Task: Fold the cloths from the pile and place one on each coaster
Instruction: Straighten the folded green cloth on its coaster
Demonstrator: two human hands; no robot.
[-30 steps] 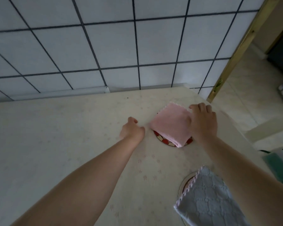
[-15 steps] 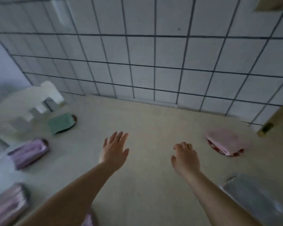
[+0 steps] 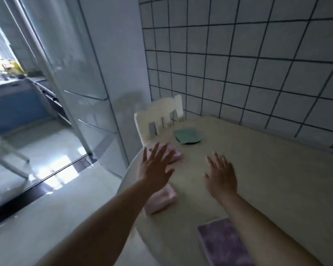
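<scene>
Hands hovered over the desk [image 3: 267, 179] with fingers spread, grasping nothing. The left hand [image 3: 154, 167] partly covered a folded pink cloth [image 3: 174, 155] at the desk's left edge; a second pink cloth [image 3: 161, 200] lay just below its wrist. The right hand [image 3: 220, 175] was apart from both. A green cloth [image 3: 187, 135] rested on a dark coaster [image 3: 192, 143] beyond, and a purple cloth [image 3: 223, 242] lay beside the right forearm.

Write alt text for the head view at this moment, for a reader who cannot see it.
Both hands, left hand and right hand, hover open and empty over a cream table. Folded cloths lie on it: a green cloth on a dark coaster, two pink cloths, a purple cloth. A white chair stands beyond.
</scene>
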